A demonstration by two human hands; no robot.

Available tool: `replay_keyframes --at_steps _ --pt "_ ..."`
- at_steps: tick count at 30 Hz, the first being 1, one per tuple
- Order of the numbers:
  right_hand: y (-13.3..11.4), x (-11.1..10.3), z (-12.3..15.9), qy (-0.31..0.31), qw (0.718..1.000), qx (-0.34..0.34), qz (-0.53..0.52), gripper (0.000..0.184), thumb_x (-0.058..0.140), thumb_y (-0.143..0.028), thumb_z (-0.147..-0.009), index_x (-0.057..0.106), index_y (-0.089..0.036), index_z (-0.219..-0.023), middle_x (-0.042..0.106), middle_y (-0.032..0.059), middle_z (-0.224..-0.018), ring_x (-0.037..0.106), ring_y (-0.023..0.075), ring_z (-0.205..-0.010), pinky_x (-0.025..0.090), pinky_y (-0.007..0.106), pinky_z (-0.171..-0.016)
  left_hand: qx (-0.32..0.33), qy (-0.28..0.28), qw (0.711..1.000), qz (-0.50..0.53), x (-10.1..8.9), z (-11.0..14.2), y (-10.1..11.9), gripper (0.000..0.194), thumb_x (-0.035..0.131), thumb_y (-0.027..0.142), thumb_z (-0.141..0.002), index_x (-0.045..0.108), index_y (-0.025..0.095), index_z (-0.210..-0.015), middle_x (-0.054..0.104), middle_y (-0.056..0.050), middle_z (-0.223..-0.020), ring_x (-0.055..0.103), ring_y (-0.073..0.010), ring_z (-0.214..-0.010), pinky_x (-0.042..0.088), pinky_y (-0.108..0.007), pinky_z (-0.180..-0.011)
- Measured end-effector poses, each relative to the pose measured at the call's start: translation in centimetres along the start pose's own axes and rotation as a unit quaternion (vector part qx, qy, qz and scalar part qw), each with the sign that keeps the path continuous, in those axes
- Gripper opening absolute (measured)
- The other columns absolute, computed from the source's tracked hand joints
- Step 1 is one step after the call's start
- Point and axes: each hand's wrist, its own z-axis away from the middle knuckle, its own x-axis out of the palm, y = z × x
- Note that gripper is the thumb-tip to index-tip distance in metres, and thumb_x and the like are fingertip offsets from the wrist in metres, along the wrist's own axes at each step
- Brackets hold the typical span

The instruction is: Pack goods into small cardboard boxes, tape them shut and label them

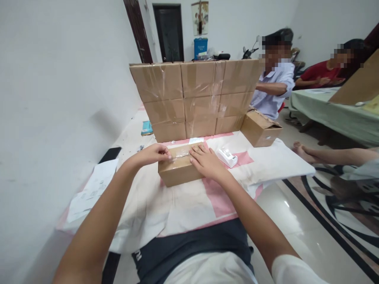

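Note:
A small brown cardboard box point(177, 171) lies on a white and pink cloth point(189, 205) on the floor in front of me. A strip of clear tape runs along its top seam. My left hand point(152, 154) rests on the box's left top corner, its fingers curled and pressed on the tape end. My right hand point(207, 159) lies flat on the right part of the top, fingers stretched out over the tape. A white tape dispenser point(227, 156) sits on the cloth just right of my right hand.
A wall of taped cardboard boxes point(195, 98) stands stacked behind. An open box point(260, 128) sits to its right. Papers point(91, 189) lie at left by the white wall. Two people sit at back right; a bare foot point(302, 152) and leg reach in from the right.

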Motion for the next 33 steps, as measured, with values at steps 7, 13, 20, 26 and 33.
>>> replay_keyframes --at_steps 7,13,20,26,33 --pt "0.1 0.1 0.1 0.019 1.000 -0.010 -0.002 0.049 0.034 -0.038 -0.108 0.054 -0.019 -0.149 0.046 0.0099 -0.160 0.032 0.0344 -0.151 0.035 0.058 -0.114 -0.006 0.017 0.999 -0.036 1.0 -1.7 -1.2 0.034 0.072 0.052 -0.068 0.068 0.020 -0.079 0.067 -0.002 -0.074 0.059 -0.0183 -0.070 0.044 -0.028 -0.062" --pt "-0.2 0.2 0.1 0.018 1.000 0.004 -0.007 0.048 0.035 -0.036 -0.108 0.054 -0.020 -0.148 0.045 0.0090 -0.161 0.032 0.0347 -0.152 0.034 0.058 -0.115 -0.023 0.046 0.995 -0.081 1.8 -2.1 -2.2 0.032 0.072 0.050 -0.065 0.067 0.021 -0.079 0.065 -0.001 -0.074 0.058 -0.0183 -0.069 0.041 -0.029 -0.061" --pt "-0.1 0.2 0.1 0.035 0.999 -0.007 -0.001 0.046 0.036 -0.035 -0.108 0.056 -0.019 -0.146 0.048 0.0099 -0.159 0.036 0.0325 -0.149 0.040 0.052 -0.110 -0.022 0.077 0.993 -0.092 1.6 -2.0 -2.2 0.044 0.073 0.053 -0.062 0.067 0.021 -0.093 0.064 -0.001 -0.079 0.060 -0.0205 -0.075 0.043 -0.030 -0.067" --pt "0.1 0.4 0.3 0.046 0.999 -0.012 -0.017 0.046 0.037 -0.035 -0.107 0.056 -0.019 -0.146 0.050 0.0091 -0.158 0.036 0.0330 -0.149 0.044 0.051 -0.108 -0.011 0.092 0.992 -0.083 1.4 -2.5 -2.6 0.048 0.070 0.054 -0.066 0.061 0.021 -0.099 0.057 0.001 -0.075 0.054 -0.0178 -0.067 0.038 -0.028 -0.061" --pt "0.2 2.5 -0.4 0.167 0.979 -0.009 -0.112 0.037 0.054 -0.033 -0.096 0.069 -0.016 -0.126 0.059 0.0134 -0.144 0.046 0.0311 -0.139 0.039 0.048 -0.118 -0.013 0.105 0.991 -0.082 1.8 -1.8 -3.1 0.041 0.066 0.053 -0.075 0.059 0.024 -0.103 0.047 0.005 -0.070 0.050 -0.0165 -0.065 0.035 -0.027 -0.061"
